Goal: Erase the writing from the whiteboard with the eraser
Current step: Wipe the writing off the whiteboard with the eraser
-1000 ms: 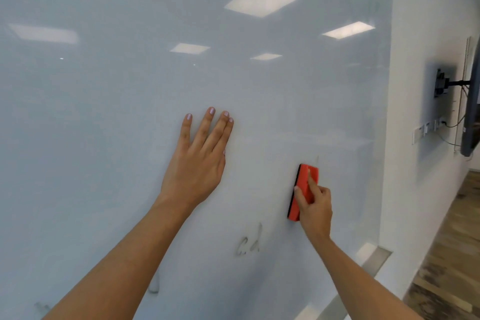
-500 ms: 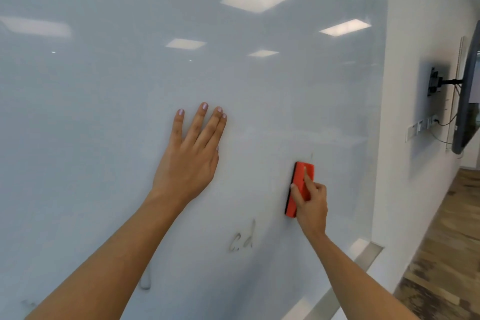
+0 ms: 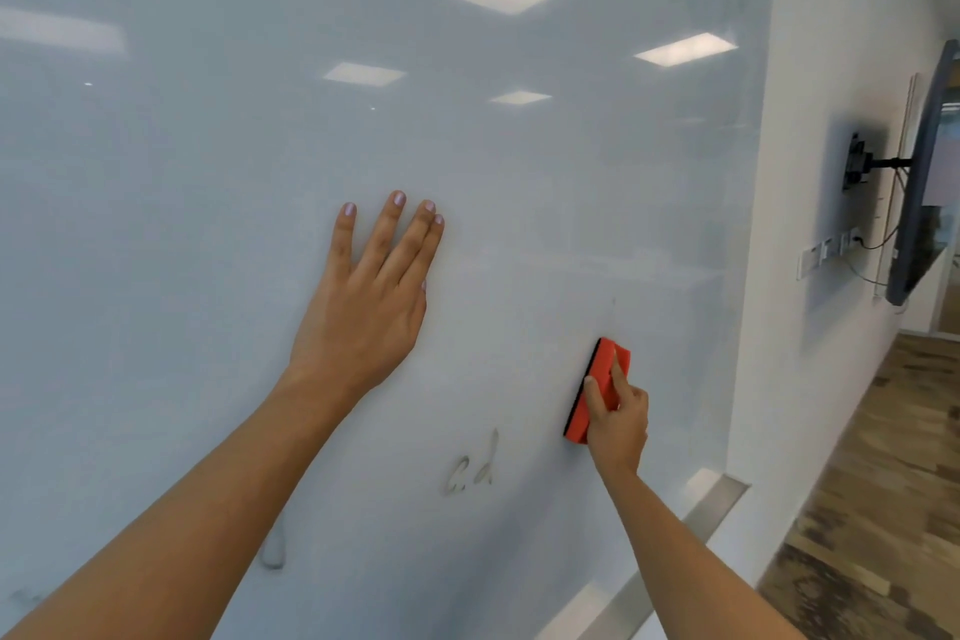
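Observation:
A large glossy whiteboard (image 3: 208, 172) fills most of the view. My left hand (image 3: 366, 312) lies flat on it with straight fingers. My right hand (image 3: 615, 418) grips a red eraser (image 3: 597, 387) with a black pad, held upright against the board. Faint grey writing (image 3: 472, 468) sits low on the board, left of and below the eraser. A smudged mark (image 3: 274, 548) shows further down left, beside my left forearm. A thin faint line (image 3: 613, 309) runs just above the eraser.
The board's metal tray (image 3: 711, 504) runs along its lower right edge. A white wall (image 3: 810, 379) continues to the right, carrying a wall-mounted screen (image 3: 919, 182) on a bracket and some sockets. Wooden floor (image 3: 883, 509) lies at the lower right.
The eraser in my right hand has slid slightly down the board. My left hand stays flat on the board. The view has shifted a little.

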Demonstrator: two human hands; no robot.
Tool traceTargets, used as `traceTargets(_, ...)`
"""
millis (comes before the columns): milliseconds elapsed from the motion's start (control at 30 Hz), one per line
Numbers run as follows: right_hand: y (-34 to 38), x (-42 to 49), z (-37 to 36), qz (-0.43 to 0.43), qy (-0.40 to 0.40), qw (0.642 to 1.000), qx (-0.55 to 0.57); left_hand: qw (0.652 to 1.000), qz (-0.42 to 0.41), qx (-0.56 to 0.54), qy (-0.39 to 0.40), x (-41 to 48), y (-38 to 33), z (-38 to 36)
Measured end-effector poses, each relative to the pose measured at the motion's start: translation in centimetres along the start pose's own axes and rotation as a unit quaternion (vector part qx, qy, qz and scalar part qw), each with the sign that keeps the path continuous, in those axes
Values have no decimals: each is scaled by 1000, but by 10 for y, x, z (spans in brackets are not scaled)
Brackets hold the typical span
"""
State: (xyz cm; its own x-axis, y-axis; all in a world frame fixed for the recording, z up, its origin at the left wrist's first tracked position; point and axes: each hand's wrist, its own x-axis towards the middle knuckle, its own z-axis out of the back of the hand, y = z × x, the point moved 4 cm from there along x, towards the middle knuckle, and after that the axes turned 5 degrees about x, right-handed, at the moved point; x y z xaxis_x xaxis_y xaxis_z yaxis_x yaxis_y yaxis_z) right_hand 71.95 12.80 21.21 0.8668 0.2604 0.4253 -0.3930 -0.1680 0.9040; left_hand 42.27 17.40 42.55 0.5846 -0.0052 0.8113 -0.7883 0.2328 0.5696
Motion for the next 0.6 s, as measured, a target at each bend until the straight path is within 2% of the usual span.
traceTargets(100,17,34,2,-26,-16,999,-14,1000,0,8,-2,-1,0,0)
traceTargets(200,47,66,6,-7,-9,999,-35,1000,-1,16,-2,0,0,0)
traceTargets(367,81,49,-6,121,17,992,-11,1000,-2,21,-2,-1,-2,-1)
traceTargets(467,56,1,-12,192,51,980,-8,1000,-1,14,1,-1,-1,-1)
traceTargets(533,29,-27,-10,180,78,981,4,1000,-1,15,1,-1,-1,0)
traceTargets(600,9,-38,-6,128,69,989,17,1000,-1,18,3,-1,0,1)
